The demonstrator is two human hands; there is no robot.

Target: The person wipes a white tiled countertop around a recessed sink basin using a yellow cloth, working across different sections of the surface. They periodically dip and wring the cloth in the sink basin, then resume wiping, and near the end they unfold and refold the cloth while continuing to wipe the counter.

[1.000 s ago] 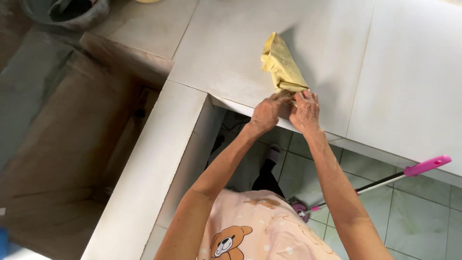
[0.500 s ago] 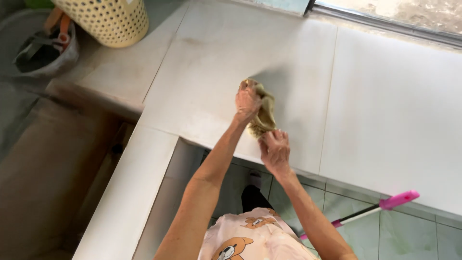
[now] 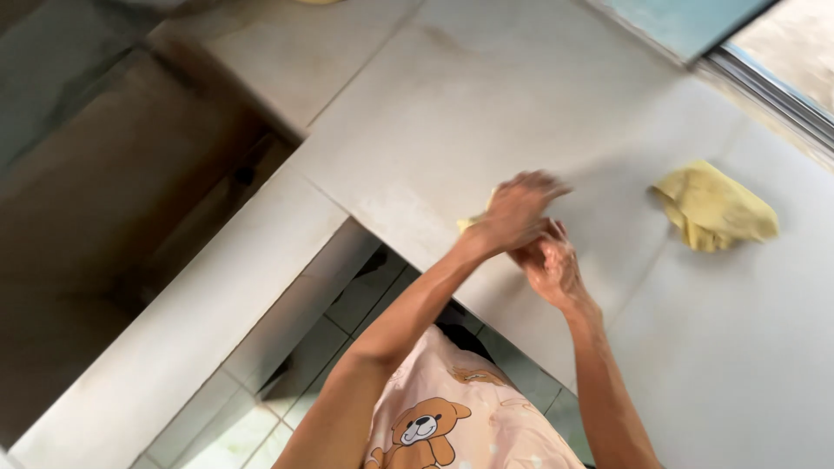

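I look down on a pale tiled counter (image 3: 486, 113), its large glazed slabs smooth with thin grout lines and faint grey smudges. My left hand (image 3: 514, 211) lies over my right hand (image 3: 547, 263), both meeting above the counter a little in from its near edge. The left hand's fingers are curled and drawn together over a small yellow scrap (image 3: 470, 223) that peeks out at its left side; I read this as a pinch on that scrap, though motion blur hides the fingertips. The right hand sits just under and nearer, fingers bunched toward the left hand; I cannot tell whether it grips anything. A second piece, a yellow cloth (image 3: 714, 208), lies crumpled on the counter to the right and well apart from both hands, near the far window frame (image 3: 764, 87). The cloth looks soft, with rounded folds and a ragged outline, a flat dull yellow. The frame is a dark metal rail with a teal panel above it. Below the counter's near edge, greenish floor tiles (image 3: 365, 295) show, glossy and square. My peach shirt (image 3: 460, 417), printed with a brown bear, fills the bottom.
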